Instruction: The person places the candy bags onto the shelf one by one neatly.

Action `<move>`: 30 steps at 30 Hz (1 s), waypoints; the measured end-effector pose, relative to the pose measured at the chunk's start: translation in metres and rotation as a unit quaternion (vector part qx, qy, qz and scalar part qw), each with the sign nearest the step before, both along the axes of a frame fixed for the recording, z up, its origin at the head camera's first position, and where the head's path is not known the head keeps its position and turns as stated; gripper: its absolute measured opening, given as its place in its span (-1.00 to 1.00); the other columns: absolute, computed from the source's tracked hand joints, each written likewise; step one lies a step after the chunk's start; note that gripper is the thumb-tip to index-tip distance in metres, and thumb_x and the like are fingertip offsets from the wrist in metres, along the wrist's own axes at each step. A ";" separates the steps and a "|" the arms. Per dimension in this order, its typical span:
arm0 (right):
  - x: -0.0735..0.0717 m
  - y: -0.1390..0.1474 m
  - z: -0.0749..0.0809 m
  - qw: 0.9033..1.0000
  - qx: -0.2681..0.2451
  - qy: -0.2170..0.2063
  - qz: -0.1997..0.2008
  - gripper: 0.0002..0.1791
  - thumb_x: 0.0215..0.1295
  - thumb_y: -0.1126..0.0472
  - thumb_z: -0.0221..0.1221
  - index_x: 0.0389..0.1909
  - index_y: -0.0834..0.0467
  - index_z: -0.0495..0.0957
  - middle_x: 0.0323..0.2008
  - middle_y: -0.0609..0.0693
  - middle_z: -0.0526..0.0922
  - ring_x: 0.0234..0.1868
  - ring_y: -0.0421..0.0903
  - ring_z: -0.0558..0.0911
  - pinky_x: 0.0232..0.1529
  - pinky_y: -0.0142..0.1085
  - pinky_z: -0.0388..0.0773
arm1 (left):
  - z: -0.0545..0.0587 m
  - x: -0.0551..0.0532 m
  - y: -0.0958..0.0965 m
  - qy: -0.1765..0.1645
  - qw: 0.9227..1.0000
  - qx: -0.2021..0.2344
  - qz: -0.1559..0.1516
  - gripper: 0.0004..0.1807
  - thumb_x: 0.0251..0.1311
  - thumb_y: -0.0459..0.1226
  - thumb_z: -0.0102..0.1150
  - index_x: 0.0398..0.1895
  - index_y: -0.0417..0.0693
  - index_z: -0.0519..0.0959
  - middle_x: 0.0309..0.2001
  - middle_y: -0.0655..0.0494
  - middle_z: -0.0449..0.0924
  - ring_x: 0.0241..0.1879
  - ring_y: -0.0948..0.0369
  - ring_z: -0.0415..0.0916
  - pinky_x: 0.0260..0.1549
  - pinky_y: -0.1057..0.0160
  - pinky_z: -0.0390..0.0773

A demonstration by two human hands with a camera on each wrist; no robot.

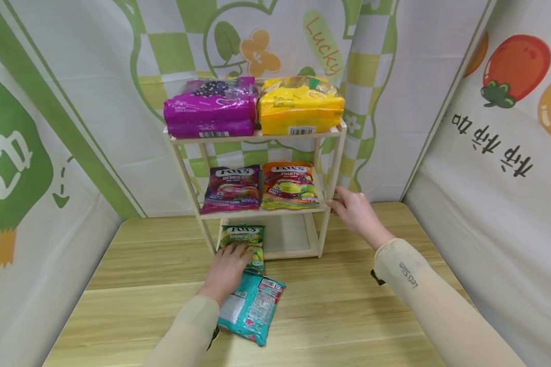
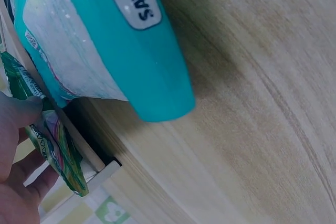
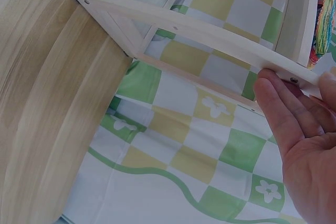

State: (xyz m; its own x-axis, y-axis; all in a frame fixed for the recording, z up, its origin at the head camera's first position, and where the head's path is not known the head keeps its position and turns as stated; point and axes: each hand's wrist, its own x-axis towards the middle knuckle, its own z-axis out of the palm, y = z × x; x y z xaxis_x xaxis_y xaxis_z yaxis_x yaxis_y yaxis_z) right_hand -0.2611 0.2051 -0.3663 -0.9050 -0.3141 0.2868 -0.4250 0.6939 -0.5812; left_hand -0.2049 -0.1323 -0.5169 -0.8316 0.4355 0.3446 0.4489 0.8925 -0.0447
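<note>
My left hand (image 1: 226, 271) pinches a green Fox's candy bag (image 1: 244, 235) at the left of the wooden shelf's bottom tier. In the left wrist view, thumb and fingers hold the bag (image 2: 68, 156) by its faces. A teal candy bag (image 1: 261, 308) lies back side up on the table, partly under my left wrist. My right hand (image 1: 359, 216) grips the right front post of the shelf rack (image 1: 334, 171) at middle-tier height. In the right wrist view, its fingers reach behind the post, with the thumb on the other side.
On the middle tier stand a Berries bag (image 1: 234, 188) and a Fruits bag (image 1: 290, 186). A purple bag (image 1: 211, 109) and a yellow bag (image 1: 301, 104) lie on top. Printed curtains (image 1: 165, 56) surround the wooden table (image 1: 362, 311) at the back and sides.
</note>
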 end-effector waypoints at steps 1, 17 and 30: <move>0.000 0.000 0.000 1.000 0.000 0.000 0.000 -0.82 0.58 0.22 0.09 -0.09 0.28 0.53 -0.19 0.30 0.76 -0.23 0.09 0.77 -0.40 -0.17 0.70 | 0.000 0.000 0.000 -0.003 1.000 0.001 0.001 -0.54 0.18 -0.57 0.29 0.11 -0.03 0.65 0.20 -0.09 0.58 0.17 -0.15 0.54 0.05 -0.21 0.66; 0.000 0.000 0.000 1.000 0.002 0.000 0.000 -0.82 0.58 0.21 0.09 -0.09 0.28 0.53 -0.23 0.25 0.77 -0.25 0.06 0.76 -0.46 -0.23 0.62 | -0.002 -0.010 0.002 -0.008 1.000 -0.003 0.020 -0.53 0.23 -0.56 0.27 0.16 -0.01 0.63 0.24 -0.08 0.57 0.20 -0.13 0.52 -0.02 -0.18 0.68; 0.000 0.000 0.001 1.000 -0.004 -0.009 -0.001 -0.79 0.58 0.21 0.09 -0.02 0.30 0.54 -0.17 0.31 0.76 -0.24 0.07 0.76 -0.44 -0.22 0.65 | -0.004 -0.017 0.003 -0.006 0.999 0.001 0.032 -0.49 0.16 -0.57 0.33 0.17 -0.05 0.62 0.26 -0.10 0.56 0.22 -0.15 0.51 0.01 -0.18 0.68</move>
